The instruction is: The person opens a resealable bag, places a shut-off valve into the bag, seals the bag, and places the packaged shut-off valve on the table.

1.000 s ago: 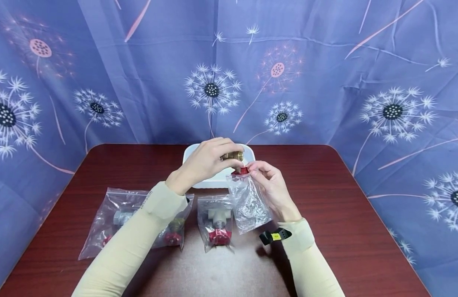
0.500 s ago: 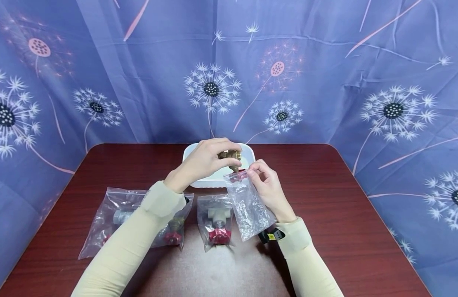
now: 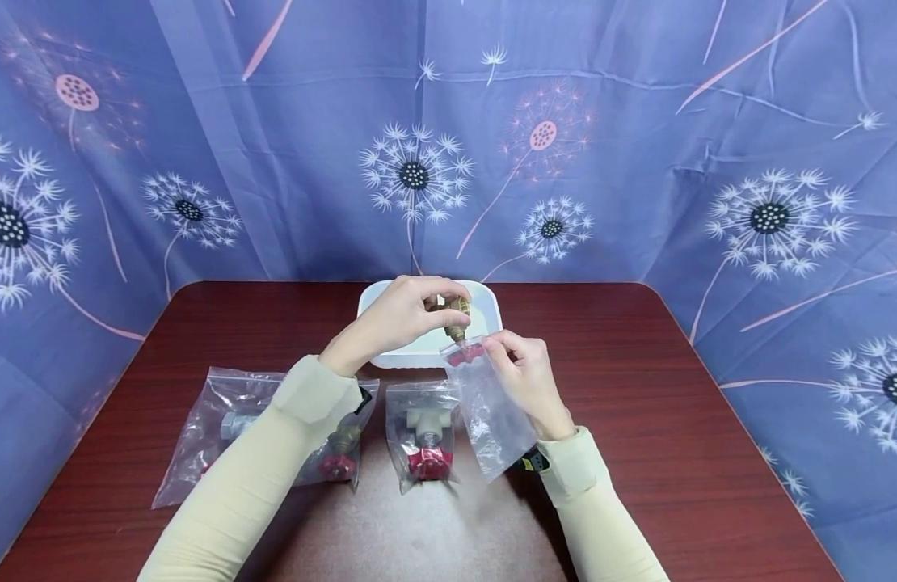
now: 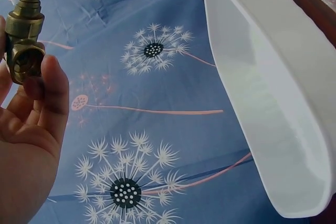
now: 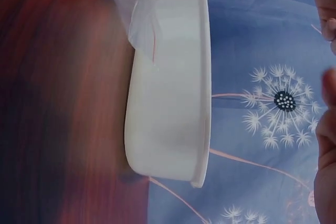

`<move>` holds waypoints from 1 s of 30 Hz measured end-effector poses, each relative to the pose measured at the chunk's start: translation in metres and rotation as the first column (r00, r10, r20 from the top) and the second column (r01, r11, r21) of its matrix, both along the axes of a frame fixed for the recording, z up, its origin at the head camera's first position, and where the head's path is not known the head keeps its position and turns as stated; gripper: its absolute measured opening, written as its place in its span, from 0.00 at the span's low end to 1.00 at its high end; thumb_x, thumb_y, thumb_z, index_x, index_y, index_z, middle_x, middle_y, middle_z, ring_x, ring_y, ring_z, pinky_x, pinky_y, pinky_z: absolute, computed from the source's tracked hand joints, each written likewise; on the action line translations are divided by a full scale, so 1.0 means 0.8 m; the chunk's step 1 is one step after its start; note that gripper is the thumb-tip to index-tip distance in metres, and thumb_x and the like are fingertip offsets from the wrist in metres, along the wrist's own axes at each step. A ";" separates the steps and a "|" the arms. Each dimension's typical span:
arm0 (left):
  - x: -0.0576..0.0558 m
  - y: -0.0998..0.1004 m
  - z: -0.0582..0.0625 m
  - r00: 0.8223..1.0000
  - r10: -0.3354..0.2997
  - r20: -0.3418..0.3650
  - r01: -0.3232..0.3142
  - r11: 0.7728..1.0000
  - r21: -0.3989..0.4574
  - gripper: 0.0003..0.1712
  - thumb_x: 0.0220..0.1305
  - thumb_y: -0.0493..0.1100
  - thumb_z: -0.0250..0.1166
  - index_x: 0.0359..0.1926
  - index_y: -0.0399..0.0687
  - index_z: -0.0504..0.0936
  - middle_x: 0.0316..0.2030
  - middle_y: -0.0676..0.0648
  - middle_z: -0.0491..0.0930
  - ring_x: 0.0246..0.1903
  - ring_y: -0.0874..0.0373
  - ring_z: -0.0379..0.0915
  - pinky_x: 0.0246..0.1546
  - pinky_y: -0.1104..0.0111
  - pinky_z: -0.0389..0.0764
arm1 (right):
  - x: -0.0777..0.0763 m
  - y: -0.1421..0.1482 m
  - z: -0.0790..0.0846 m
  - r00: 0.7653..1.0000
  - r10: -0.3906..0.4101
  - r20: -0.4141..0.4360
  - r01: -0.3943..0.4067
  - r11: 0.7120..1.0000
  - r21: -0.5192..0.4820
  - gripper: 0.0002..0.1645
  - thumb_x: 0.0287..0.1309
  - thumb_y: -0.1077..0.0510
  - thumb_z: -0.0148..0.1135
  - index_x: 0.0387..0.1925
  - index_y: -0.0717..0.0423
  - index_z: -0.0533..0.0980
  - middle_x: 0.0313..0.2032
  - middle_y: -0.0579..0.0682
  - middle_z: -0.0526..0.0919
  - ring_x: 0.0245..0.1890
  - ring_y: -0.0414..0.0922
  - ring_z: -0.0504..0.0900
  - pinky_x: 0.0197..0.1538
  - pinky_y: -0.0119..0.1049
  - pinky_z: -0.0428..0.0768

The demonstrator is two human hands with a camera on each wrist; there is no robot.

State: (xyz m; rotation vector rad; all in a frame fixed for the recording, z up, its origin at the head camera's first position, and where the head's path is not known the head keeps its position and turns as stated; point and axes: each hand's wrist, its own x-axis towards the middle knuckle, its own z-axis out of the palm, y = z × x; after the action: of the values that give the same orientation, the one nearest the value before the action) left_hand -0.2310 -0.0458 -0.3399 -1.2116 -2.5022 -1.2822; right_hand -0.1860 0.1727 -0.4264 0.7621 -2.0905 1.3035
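Observation:
In the head view, my left hand grips a brass valve by its body, thumb on the near side. The valve points downward, its red handwheel inside the mouth of a clear zip bag. My right hand pinches that bag at its top right edge, and the lower part hangs slack. The left wrist view gives the brass body between thumb and fingers, an open threaded port facing the camera. Only part of the right hand shows at the right wrist view's edge.
Behind the hands stands a white plastic tub. A small zip bag with a grey, red-wheeled valve lies front centre. Left of it, partly under the left sleeve, is a larger bag holding several fittings. Patterned blue curtain surrounds the table.
The valve has tilted more upright and its red handwheel has gone from above the bag's rim to inside its mouth. My right hand moved slightly down, with the bag hanging lower.

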 end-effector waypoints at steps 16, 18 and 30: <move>0.002 0.003 0.005 0.998 -0.006 0.065 0.017 0.988 -0.155 0.09 0.62 0.54 0.69 0.38 0.58 0.85 0.24 0.60 0.80 0.25 0.64 0.73 0.29 0.67 0.74 | 0.009 -0.003 0.013 0.996 0.061 0.066 -0.062 0.998 0.028 0.08 0.65 0.67 0.58 0.39 0.56 0.82 0.18 0.40 0.75 0.16 0.35 0.70 0.20 0.28 0.68; 0.002 0.004 0.004 0.999 -0.008 0.046 0.016 0.985 -0.170 0.08 0.61 0.53 0.70 0.38 0.57 0.85 0.23 0.60 0.79 0.25 0.64 0.73 0.30 0.67 0.74 | 0.010 -0.006 0.017 0.997 0.035 0.066 -0.037 0.999 0.025 0.07 0.64 0.69 0.59 0.37 0.58 0.82 0.17 0.42 0.74 0.15 0.35 0.69 0.19 0.28 0.67; -0.002 0.006 -0.007 0.942 -0.035 0.333 0.076 0.991 -0.109 0.06 0.67 0.46 0.65 0.41 0.52 0.85 0.19 0.53 0.76 0.22 0.60 0.69 0.26 0.68 0.70 | 0.045 -0.033 0.078 0.957 -0.040 0.286 0.072 0.992 -0.103 0.03 0.62 0.70 0.60 0.33 0.69 0.79 0.24 0.61 0.80 0.22 0.37 0.71 0.26 0.28 0.69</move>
State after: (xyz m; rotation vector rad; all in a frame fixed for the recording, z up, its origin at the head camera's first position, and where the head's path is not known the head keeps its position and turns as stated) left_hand -0.2324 -0.0413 -0.3456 -1.1842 -2.8343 -1.4784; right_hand -0.1497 0.1466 -0.3637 0.4863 -2.2169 1.5609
